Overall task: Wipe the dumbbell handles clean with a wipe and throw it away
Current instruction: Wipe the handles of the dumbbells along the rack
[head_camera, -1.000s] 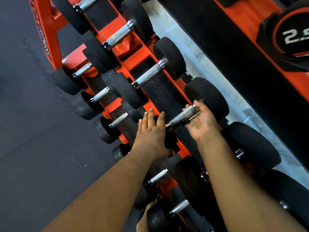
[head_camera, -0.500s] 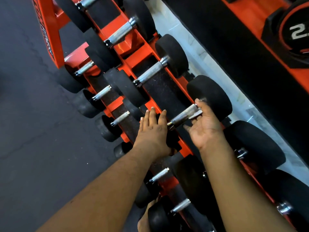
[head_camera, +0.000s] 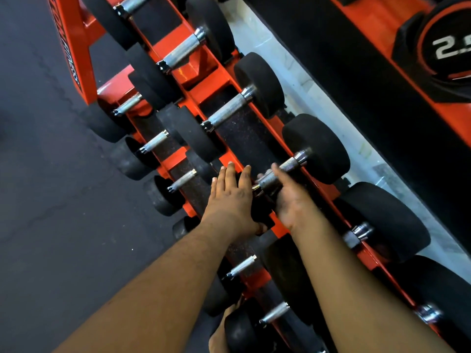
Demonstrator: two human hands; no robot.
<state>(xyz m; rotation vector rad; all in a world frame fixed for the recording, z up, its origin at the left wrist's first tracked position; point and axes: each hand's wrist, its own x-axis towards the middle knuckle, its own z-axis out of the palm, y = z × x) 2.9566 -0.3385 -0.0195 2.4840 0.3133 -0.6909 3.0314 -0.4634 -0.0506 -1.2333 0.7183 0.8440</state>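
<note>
So the person is leaning over an orange dumbbell rack [head_camera: 193,80] and both hands are on one dumbbell on the top shelf. The knurled steel handle [head_camera: 285,169] runs diagonally, low end toward the front rail of the rack, high end going up-right into the black rubber head [head_camera: 318,149] near the back edge. The right hand [head_camera: 288,200] sits palm-up under the lower half of that handle, fingers curling up around it from below, thumb over the top, so it's loosely wrapped around the bar. No wipe is visible in that hand; if one's there, it's tucked between palm and steel, can't tell. The left hand [head_camera: 232,197] lies flat, fingers straight and together, pressing on the dumbbell's near head, which it mostly covers, right at the front rail, probably steadying it.

The key point is that the bare stretch of handle lies up and to the right of the right hand, along the bar's own axis. Any next stroke looks like a slide that way toward the far head, and the right hand is the one already on it.
</note>
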